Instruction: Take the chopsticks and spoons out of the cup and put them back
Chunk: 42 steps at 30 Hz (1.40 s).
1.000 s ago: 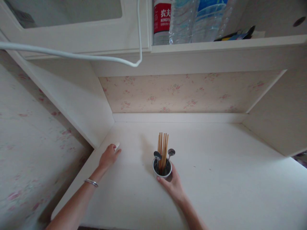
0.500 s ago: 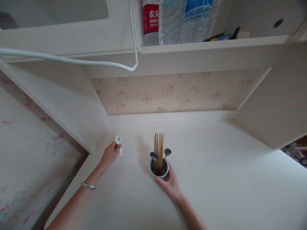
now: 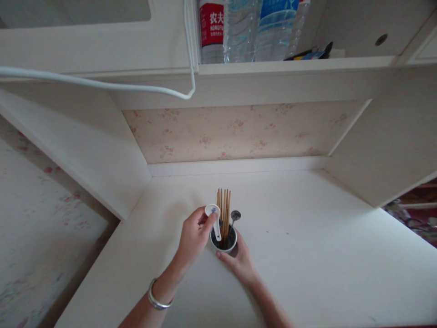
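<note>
My left hand (image 3: 197, 228) pinches a white soup spoon (image 3: 217, 227) with a small blue mark in its bowl. Its handle points down over the mouth of a round cup (image 3: 223, 250); whether it touches the inside I cannot tell. Around the cup's right side curls my right hand (image 3: 241, 260), thumb at the front. Several wooden chopsticks (image 3: 224, 207) stand upright in the cup. A metal spoon (image 3: 235, 215) leans out to the right, and a second metal spoon is mostly hidden behind the white one.
The white tabletop (image 3: 307, 255) has a side panel at either end. Overhead, a shelf (image 3: 290, 67) holds several plastic water bottles (image 3: 239, 32). A white cable (image 3: 102, 85) hangs across the upper left.
My left hand has carried the white soup spoon rightward from the table's left side to above the cup. My right hand stays around the cup.
</note>
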Motion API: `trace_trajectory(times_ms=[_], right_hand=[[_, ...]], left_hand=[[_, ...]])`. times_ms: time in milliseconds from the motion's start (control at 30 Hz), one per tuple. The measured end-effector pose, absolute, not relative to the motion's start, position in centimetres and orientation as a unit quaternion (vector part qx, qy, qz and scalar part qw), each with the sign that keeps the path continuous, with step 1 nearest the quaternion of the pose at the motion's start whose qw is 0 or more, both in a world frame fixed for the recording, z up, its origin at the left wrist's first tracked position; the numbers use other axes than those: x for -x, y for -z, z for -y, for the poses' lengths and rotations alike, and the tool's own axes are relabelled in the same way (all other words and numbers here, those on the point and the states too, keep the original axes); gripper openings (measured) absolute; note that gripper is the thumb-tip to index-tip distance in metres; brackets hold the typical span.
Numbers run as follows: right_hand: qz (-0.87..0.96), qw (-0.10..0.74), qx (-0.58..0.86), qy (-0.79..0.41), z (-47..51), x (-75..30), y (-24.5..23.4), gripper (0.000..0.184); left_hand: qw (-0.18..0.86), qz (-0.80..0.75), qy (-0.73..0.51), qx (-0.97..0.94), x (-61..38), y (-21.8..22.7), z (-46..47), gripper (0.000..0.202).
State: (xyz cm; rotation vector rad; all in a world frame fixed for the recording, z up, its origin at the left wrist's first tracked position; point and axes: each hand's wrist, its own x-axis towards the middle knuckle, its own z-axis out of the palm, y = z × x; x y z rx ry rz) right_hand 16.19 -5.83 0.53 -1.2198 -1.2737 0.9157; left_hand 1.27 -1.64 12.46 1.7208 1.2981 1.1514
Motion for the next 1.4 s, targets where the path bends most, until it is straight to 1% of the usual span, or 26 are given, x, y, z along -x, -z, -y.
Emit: trace_trajectory(times_ms=[100, 167, 267, 400, 500, 600, 800, 900, 1067, 1200, 1300, 1400], right_hand=[[0.551, 0.556, 0.469, -0.409, 5.7, -16.3, 0.3, 0.075], [0.553, 0.556, 0.464, -0.412, 5.6, -16.3, 0.6, 0.075], [0.553, 0.548, 0.476, -0.409, 5.6, -16.3, 0.6, 0.075], [0.541, 0.553, 0.479, -0.415, 5.8, -16.2, -0.1, 0.074], [0.533, 0.560, 0.469, -0.428, 6.0, -16.1, -0.4, 0.072], [0.530, 0.562, 0.468, -0.429, 6.1, -16.1, -0.5, 0.072], [0.536, 0.547, 0.486, -0.421, 5.5, -18.2, -0.3, 0.073], [0.515, 0.563, 0.504, -0.405, 4.2, -21.5, -0.1, 0.072], [0.446, 0.613, 0.562, -0.329, 0.4, -29.7, -0.1, 0.072], [0.376, 0.651, 0.602, -0.270, -2.3, -36.2, -0.9, 0.073], [0.350, 0.649, 0.632, -0.239, -3.4, -40.2, -1.1, 0.076], [0.334, 0.638, 0.658, -0.219, -3.9, -43.1, -0.6, 0.075]], left_hand=[[0.286, -0.517, -0.424, -0.687, -2.1, -10.7, 2.4, 0.027], [0.248, -0.531, -0.411, -0.698, -2.2, -9.6, 2.9, 0.026], [0.217, -0.528, -0.402, -0.716, -2.2, -8.2, 3.4, 0.023], [0.170, -0.502, -0.392, -0.752, -2.2, -7.4, 3.5, 0.016], [0.162, -0.497, -0.398, -0.753, -2.1, -7.2, 3.5, 0.015], [0.184, -0.488, -0.414, -0.746, -2.0, -7.1, 3.6, 0.016], [0.260, -0.482, -0.440, -0.712, -1.0, -6.6, 4.2, 0.016], [0.303, -0.504, -0.417, -0.693, -0.1, -4.8, 4.3, 0.019], [0.359, -0.529, -0.370, -0.674, 1.5, -1.0, 4.4, 0.022], [0.370, -0.525, -0.360, -0.677, 2.1, 0.7, 4.8, 0.022], [0.362, -0.521, -0.359, -0.685, 2.1, 0.9, 5.0, 0.021], [0.351, -0.520, -0.358, -0.692, 2.0, 0.8, 5.1, 0.020]])
